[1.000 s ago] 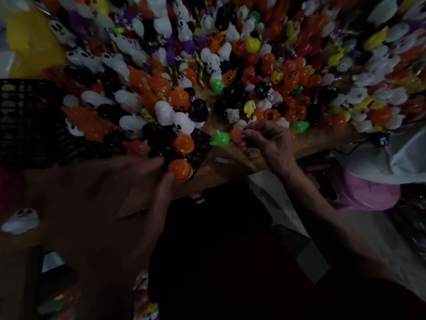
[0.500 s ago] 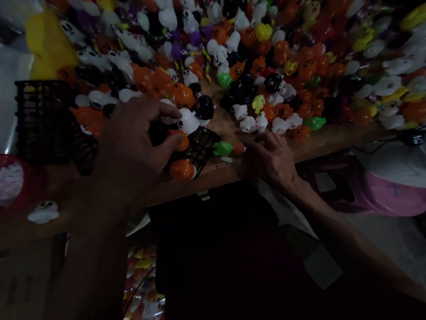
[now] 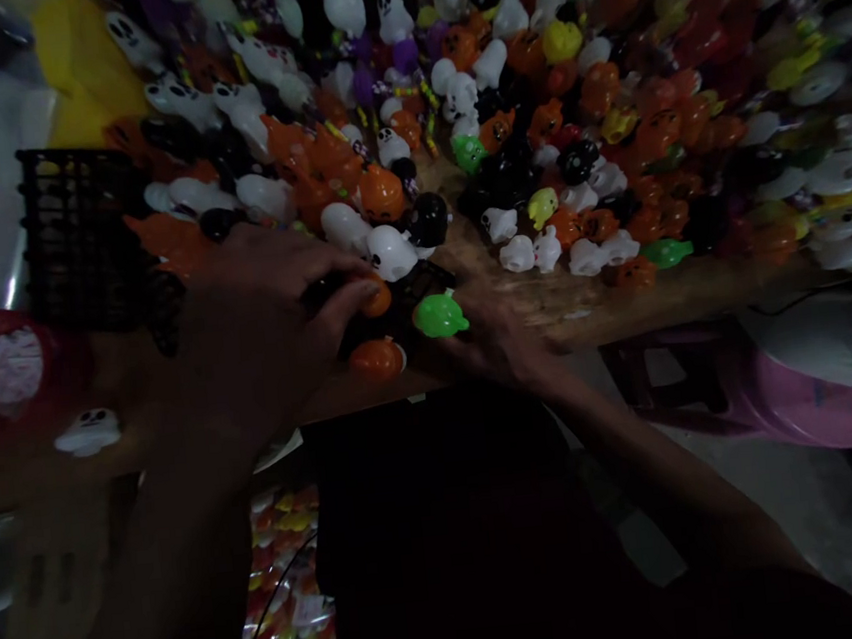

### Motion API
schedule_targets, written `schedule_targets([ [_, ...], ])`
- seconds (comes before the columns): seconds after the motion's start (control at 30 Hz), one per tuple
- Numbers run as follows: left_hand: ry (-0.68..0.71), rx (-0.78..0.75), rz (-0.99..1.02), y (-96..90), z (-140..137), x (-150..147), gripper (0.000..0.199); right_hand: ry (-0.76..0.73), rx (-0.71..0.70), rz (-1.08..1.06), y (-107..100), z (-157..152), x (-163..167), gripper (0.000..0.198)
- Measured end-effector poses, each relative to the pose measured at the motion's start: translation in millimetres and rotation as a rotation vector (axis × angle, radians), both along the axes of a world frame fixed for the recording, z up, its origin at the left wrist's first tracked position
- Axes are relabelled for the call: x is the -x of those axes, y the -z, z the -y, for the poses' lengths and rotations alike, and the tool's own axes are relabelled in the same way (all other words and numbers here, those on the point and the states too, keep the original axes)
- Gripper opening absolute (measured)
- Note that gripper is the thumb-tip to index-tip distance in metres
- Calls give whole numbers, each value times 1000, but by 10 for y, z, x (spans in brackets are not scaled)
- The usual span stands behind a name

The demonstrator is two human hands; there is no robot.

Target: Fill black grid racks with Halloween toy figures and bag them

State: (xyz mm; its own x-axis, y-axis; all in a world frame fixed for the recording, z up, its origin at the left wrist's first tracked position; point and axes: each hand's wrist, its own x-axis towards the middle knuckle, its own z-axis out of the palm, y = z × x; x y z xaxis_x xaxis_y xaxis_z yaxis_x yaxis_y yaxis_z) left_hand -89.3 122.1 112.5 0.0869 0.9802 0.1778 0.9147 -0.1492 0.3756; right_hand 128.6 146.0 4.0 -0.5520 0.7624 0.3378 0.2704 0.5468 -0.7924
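Observation:
My left hand (image 3: 281,308) is closed, thumb and index finger around a small orange toy figure (image 3: 377,296) at the table's front edge. Its other fingers are in shadow. Just below lies another orange toy figure (image 3: 377,360). Close by on the right, my right hand (image 3: 501,337) is closed at a shiny green toy figure (image 3: 441,315); its fingertips are partly hidden behind it. Between the hands a black plastic grid (image 3: 426,277) shows in part. White toy figures (image 3: 392,252) and a black one (image 3: 430,221) sit right behind it.
Heaps of mixed toy figures (image 3: 600,92) cover the back of the wooden table (image 3: 537,304). On the left stand a black basket (image 3: 79,242), a red bowl (image 3: 62,380) with white pieces and a lone white ghost figure (image 3: 87,432). A pink stool (image 3: 826,402) stands lower right.
My right hand has moved left toward my left hand, bringing the green figure along. My left hand keeps its pinch on the orange figure. The view has shifted slightly.

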Motion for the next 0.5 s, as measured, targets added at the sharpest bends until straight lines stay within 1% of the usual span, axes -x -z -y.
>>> schedule_targets([
  [0.13,9,-4,43,8,3,-6,26,4,49,-58,69,-62,33,20],
  [0.23,31,-14,103,51,-3,13,22,17,48,-83,91,-63,15,25],
  [0.33,37,-17,139,97,-15,42,21,28,23,-22,91,-31,13,23],
  [0.4,37,-8,142,102,-25,47,20,1,-2,42,82,-9,23,22],
  [0.5,40,15,93,76,-41,24,17,-48,-39,115,73,2,47,19],
])
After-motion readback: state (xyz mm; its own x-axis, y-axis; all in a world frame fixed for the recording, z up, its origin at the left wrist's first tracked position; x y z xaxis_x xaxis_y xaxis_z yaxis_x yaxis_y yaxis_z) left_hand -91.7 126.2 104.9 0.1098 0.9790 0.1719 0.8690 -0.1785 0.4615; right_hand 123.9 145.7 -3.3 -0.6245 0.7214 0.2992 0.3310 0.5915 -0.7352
